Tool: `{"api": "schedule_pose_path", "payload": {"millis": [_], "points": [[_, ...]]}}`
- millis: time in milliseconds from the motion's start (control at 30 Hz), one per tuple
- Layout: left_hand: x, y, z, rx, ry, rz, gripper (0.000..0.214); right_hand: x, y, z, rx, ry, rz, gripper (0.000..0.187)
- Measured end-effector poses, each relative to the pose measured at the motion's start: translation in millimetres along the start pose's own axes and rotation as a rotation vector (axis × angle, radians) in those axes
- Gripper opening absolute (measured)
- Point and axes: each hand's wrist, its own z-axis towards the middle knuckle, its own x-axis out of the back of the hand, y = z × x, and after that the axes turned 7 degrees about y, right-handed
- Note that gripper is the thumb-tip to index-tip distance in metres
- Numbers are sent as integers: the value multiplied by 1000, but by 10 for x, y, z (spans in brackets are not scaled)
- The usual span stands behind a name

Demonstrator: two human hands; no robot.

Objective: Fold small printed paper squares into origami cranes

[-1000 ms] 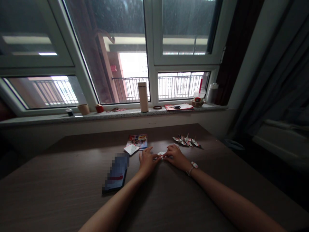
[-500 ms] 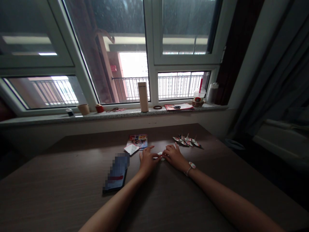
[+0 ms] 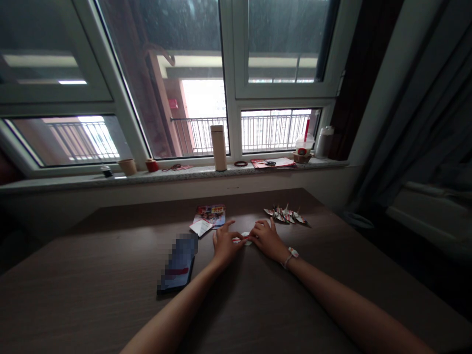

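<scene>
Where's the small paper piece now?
Head view, below centre, slightly right: the small paper piece is between the left hand and right hand, touched by both, right of the phone.

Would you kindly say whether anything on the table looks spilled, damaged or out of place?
Nothing looks spilled or damaged. Only the phone beside the left forearm looks odd: coarse blocks cover its left part, apparently image masking. The folded paper between the left hand and right hand is partly hidden.

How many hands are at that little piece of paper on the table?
2. The left hand is at the left side of the small paper, the right hand at its right side. No other hand is in view.
</scene>
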Motion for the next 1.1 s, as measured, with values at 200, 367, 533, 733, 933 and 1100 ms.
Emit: {"api": "schedule_pose_path", "payload": {"millis": [200, 367, 533, 733, 933, 1100], "points": [[-28, -9, 23, 40, 5, 7, 7, -13, -33, 30, -107, -32, 8, 18], [-58, -62, 17, -1, 39, 4, 20, -22, -25, 49, -191, -53, 69, 21], [-52, -59, 16, -18, 12, 45, 17, -39, -15, 64, -268, -77, 125, 27], [-39, -35, 17, -19, 10, 78, 17, -50, -22, 78, -337, -107, 138, 28], [-18, -1, 17, 1, -3, 94, 17, -47, -65, 115, -392, -101, 114, 24], [-8, 11, 21, -5, -7, 117, 18, -24, -106, 132, -378, -102, 112, 23]]}}
